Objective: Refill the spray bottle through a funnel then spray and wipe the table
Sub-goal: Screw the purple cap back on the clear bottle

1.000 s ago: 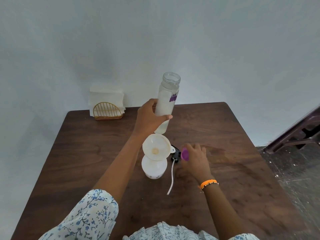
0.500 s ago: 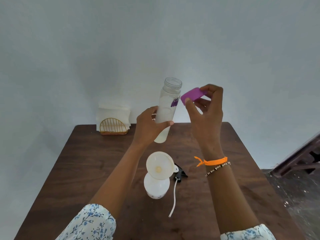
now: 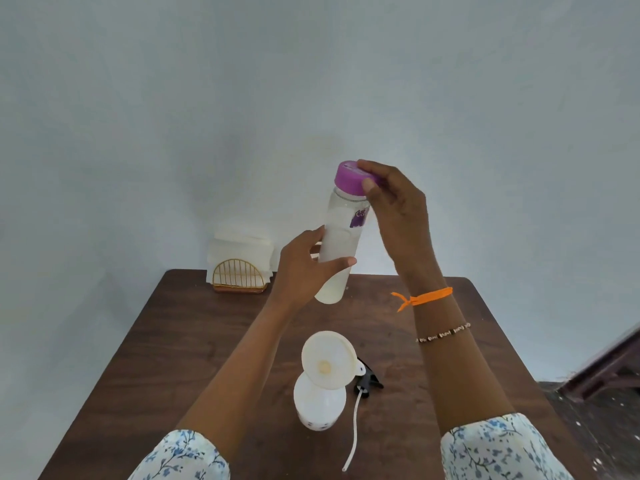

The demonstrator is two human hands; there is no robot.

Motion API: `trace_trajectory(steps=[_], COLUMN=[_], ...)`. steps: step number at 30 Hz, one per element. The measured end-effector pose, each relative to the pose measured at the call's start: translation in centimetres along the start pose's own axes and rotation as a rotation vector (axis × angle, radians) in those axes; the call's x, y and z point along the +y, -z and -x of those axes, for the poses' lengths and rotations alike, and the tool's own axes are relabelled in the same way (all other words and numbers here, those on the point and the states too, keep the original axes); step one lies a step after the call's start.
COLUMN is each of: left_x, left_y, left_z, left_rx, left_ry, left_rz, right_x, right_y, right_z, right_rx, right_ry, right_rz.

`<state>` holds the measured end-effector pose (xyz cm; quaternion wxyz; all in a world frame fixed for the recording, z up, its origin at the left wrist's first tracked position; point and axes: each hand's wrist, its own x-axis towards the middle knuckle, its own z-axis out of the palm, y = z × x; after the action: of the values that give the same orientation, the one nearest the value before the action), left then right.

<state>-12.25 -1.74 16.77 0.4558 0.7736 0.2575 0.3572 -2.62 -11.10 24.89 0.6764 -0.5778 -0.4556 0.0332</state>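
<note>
Left hand [image 3: 304,268] has its fingers wrapped round the lower half of a clear water bottle [image 3: 341,237], held up in the air above the brown surface [image 3: 194,341]. Right hand [image 3: 394,209] pinches the purple cap [image 3: 348,177] sitting on the bottle's mouth; can't really tell if it's threaded on. Down below, the white spray bottle [image 3: 318,405] stands with a cream funnel [image 3: 328,360] in its neck, black trigger head [image 3: 367,382] lying just beside it. Napkin holder [image 3: 239,277] sits at the far edge.

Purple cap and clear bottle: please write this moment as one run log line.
left hand: holds clear bottle | right hand: on purple cap | funnel: in spray bottle
</note>
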Motion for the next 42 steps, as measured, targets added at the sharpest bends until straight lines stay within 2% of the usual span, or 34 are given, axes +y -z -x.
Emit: trace_trajectory(steps=[3,8,11,13,16,18,20,22,24,27,29,31,35,37,39,41,42], left_x=[-0.1,-0.4,-0.5,-0.5,-0.8,-0.9,-1.0,-1.2,-1.4,-1.8,-2.0,-2.2,-1.9,-1.6,-1.6,-1.7,-1.8], left_y=[0.5,1.1,1.5,1.7,1.7,1.3,0.8,0.3,0.2,0.4,0.5,0.5,0.4,0.3,0.4,0.4,0.5], left_z=[-0.4,-0.7,-0.8,-0.8,-0.7,-0.6,-0.5,-0.5,-0.5,-0.6,-0.7,-0.6,-0.4,-0.4,-0.5,-0.5,-0.5], left_rx=[-0.015,-0.094,-0.16,-0.184,-0.192,-0.152,-0.09,-0.054,-0.04,-0.036,-0.038,-0.033,-0.036,-0.033,-0.026,-0.02,-0.016], left_ry=[-0.005,-0.011,-0.004,0.003,0.018,0.031,0.051,0.069,0.081,0.092,0.099,0.101,0.089,0.089,0.092,0.091,0.091], left_rz=[-0.007,0.008,0.063,0.107,0.159,0.159,0.124,0.097,0.095,0.123,0.117,0.101,0.08,0.1,0.117,0.112,0.1], right_x=[-0.5,-0.8,-1.0,-0.9,-0.5,-0.2,0.2,0.4,0.4,0.0,-0.2,-0.3,-0.4,-0.1,0.2,0.4,0.4], right_y=[0.7,1.7,2.3,2.6,2.6,2.0,1.1,0.4,0.2,1.0,1.8,2.0,0.9,0.7,0.7,1.1,1.1], right_z=[-0.8,-1.7,-2.4,-2.7,-2.8,-2.7,-2.5,-2.2,-2.1,-2.1,-2.3,-2.4,-2.2,-2.0,-1.8,-1.8,-1.9], right_rx=[-0.06,-0.261,-0.398,-0.431,-0.342,-0.175,-0.003,0.06,-0.015,-0.205,-0.282,-0.255,-0.101,-0.179,-0.255,-0.254,-0.226], right_ry=[-0.025,-0.024,-0.043,-0.048,-0.064,-0.091,-0.098,-0.106,-0.127,-0.171,-0.194,-0.195,-0.253,-0.292,-0.332,-0.338,-0.327], right_rz=[-0.029,0.039,-0.008,-0.056,-0.094,-0.061,0.075,0.236,0.254,0.086,0.073,0.126,0.199,0.083,-0.136,-0.256,-0.226])
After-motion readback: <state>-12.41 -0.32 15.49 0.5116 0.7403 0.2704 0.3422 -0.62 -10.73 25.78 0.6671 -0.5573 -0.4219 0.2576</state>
